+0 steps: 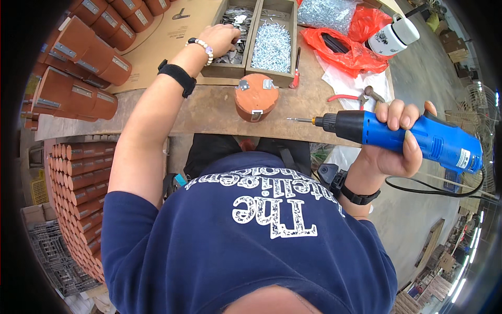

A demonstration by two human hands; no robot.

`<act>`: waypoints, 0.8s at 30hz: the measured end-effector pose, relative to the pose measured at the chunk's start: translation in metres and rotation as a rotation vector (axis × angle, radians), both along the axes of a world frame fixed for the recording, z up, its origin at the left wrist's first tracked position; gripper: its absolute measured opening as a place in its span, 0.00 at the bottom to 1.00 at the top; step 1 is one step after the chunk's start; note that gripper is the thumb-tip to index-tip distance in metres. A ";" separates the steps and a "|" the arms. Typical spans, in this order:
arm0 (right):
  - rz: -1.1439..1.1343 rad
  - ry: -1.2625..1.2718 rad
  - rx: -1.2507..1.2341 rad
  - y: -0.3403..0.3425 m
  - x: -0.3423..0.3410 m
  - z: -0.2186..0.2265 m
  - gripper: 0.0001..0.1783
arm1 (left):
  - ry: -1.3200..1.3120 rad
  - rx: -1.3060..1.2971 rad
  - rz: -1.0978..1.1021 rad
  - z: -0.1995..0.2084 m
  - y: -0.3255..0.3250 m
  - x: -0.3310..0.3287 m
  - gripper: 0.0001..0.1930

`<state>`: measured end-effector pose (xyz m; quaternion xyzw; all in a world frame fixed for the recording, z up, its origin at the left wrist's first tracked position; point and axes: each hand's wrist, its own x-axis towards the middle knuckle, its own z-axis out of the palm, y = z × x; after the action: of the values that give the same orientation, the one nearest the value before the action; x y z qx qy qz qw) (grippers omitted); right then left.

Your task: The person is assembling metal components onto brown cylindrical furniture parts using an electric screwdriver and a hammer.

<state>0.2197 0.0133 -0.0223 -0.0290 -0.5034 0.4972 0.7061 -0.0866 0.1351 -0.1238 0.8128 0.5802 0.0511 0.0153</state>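
Observation:
My left hand (220, 42) reaches into a wooden tray of flat grey metal brackets (238, 17). Its fingers are curled together among them, and the fingertips are hidden. In my right hand (400, 128) is a blue electric screwdriver (434, 138), held level with its bit pointing left. The bit is apart from a reddish-brown round block (256, 99) standing near the table's front edge. Two metal pieces sit on the block's top and another on its near side. A second wooden tray (277, 77), beside the brackets, holds many small silvery screws (272, 49).
Bracketed reddish-brown pieces (78, 47) are stacked at the left, with more piled below the table (86, 193). Right of the trays lie a red-handled screwdriver (296, 70), red-handled pliers (348, 98), a hammer (374, 94), a red bag (361, 57) and a white flask (395, 36).

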 end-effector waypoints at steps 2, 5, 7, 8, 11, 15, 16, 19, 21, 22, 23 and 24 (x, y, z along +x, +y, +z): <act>0.003 -0.007 0.004 0.000 0.000 -0.001 0.32 | 0.001 0.003 0.001 -0.001 -0.001 -0.001 0.07; 0.027 -0.007 0.013 0.000 0.000 -0.001 0.31 | -0.004 0.019 -0.012 -0.001 -0.002 0.000 0.07; 0.024 -0.003 0.014 -0.001 0.001 -0.001 0.31 | 0.006 -0.006 0.015 0.002 -0.003 0.003 0.06; 0.021 0.001 0.015 -0.001 0.002 -0.001 0.31 | 0.004 -0.005 0.015 -0.001 -0.003 0.003 0.06; 0.013 0.003 0.018 -0.002 0.001 0.000 0.31 | -0.117 0.111 -0.028 -0.006 -0.007 -0.005 0.06; 0.017 0.010 0.015 -0.001 0.000 0.000 0.31 | -0.249 0.259 -0.123 0.002 -0.021 -0.003 0.06; 0.016 0.010 0.019 -0.001 0.001 -0.001 0.31 | -0.324 0.291 -0.143 0.007 -0.027 0.003 0.05; 0.018 0.011 0.021 0.000 0.001 -0.001 0.31 | -0.513 0.386 -0.290 0.030 -0.069 0.024 0.04; 0.023 0.010 0.017 0.001 0.000 -0.002 0.31 | -0.527 0.414 -0.322 0.036 -0.098 0.036 0.05; 0.044 0.019 0.011 0.001 -0.001 -0.001 0.31 | -0.539 0.445 -0.349 0.038 -0.110 0.041 0.06; 0.065 0.028 0.006 0.001 -0.002 -0.001 0.31 | -0.541 0.444 -0.350 0.038 -0.120 0.045 0.06; 0.067 0.028 0.006 0.001 -0.004 -0.001 0.31 | -0.521 0.464 -0.368 0.036 -0.129 0.048 0.07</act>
<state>0.2153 0.0147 -0.0237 -0.0032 -0.4957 0.5196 0.6959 -0.0383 0.0061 -0.0879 0.8448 0.3744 0.3819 -0.0131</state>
